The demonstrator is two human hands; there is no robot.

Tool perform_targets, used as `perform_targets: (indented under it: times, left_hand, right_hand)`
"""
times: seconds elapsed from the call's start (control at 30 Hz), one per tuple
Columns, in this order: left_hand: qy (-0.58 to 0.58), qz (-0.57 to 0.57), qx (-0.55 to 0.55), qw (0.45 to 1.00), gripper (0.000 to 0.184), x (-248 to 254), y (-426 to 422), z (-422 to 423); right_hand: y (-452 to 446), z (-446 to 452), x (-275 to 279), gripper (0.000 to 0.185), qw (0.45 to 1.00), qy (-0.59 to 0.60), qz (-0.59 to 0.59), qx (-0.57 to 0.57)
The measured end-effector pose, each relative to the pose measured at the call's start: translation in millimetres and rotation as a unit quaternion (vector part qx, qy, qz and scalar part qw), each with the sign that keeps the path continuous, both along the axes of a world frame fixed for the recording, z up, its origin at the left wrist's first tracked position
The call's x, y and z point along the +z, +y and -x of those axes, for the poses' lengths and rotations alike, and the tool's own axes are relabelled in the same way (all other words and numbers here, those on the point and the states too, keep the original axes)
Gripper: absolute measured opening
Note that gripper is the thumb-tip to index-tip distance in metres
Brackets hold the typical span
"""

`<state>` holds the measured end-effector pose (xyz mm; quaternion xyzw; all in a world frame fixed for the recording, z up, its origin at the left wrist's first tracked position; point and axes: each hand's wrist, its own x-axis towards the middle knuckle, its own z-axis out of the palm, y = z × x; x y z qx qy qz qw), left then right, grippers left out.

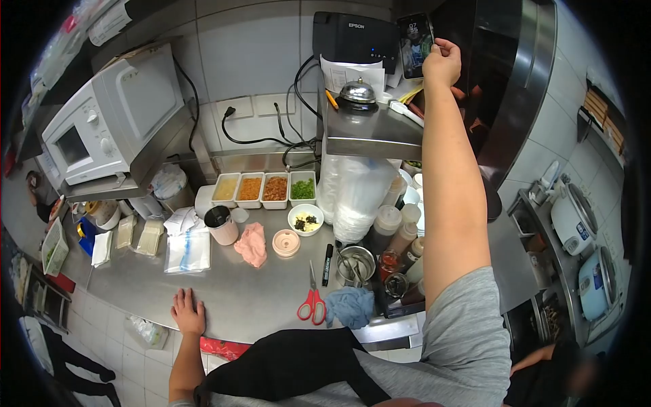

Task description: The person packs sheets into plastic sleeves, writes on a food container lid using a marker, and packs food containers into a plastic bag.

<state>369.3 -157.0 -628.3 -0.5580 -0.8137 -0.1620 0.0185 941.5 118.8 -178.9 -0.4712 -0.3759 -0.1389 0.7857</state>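
My right hand (pixel 442 63) is raised at the top right, its fingers closed on the edge of a dark phone (pixel 415 46) with a lit screen. The phone stands beside a black printer (pixel 354 39), above a steel shelf (pixel 373 136) that bears a silver bell (pixel 358 91). My left hand (pixel 187 312) lies flat near the front edge of the steel counter (pixel 264 298), fingers apart and holding nothing. Red-handled scissors (pixel 312 303), a blue cloth (pixel 350 307) and a black marker (pixel 327 265) lie between my two arms.
Four food tubs (pixel 249 190), a white bowl (pixel 305 220), a pink cloth (pixel 252 245) and a dark-topped cup (pixel 221 225) stand on the counter. Sauce bottles (pixel 386 222) crowd beneath the shelf. A microwave (pixel 85 139) is upper left. Other people show at both lower sides.
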Motion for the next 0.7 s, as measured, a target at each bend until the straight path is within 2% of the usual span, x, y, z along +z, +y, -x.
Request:
perform_targets:
  times: [0.43,0.53,0.6,0.67,0.7]
  left_hand:
    - [0.011,-0.013,-0.009,1.0,0.056,-6.1,0.9,3.6]
    - [0.008,-0.012,-0.008,1.0,0.057,-4.2,0.8,1.8]
    - [0.004,-0.009,-0.008,1.0,0.058,-2.5,-0.5,1.6]
    - [0.003,-0.006,-0.006,1.0,0.059,-3.1,-1.1,4.3]
    - [-0.011,0.018,0.003,1.0,0.062,0.6,-1.7,4.5]
  right_hand:
    - [-8.1,6.1,0.1,0.011,1.0,0.002,0.009,-0.008]
    - [-10.6,5.1,0.7,0.012,0.995,-0.08,0.037,-0.038]
    - [-10.0,7.0,1.2,0.018,0.973,-0.151,0.161,-0.06]
    - [-8.3,16.5,7.8,0.021,0.938,-0.144,0.314,-0.042]
    - [3.5,42.0,3.0,0.021,0.935,-0.159,0.318,-0.02]
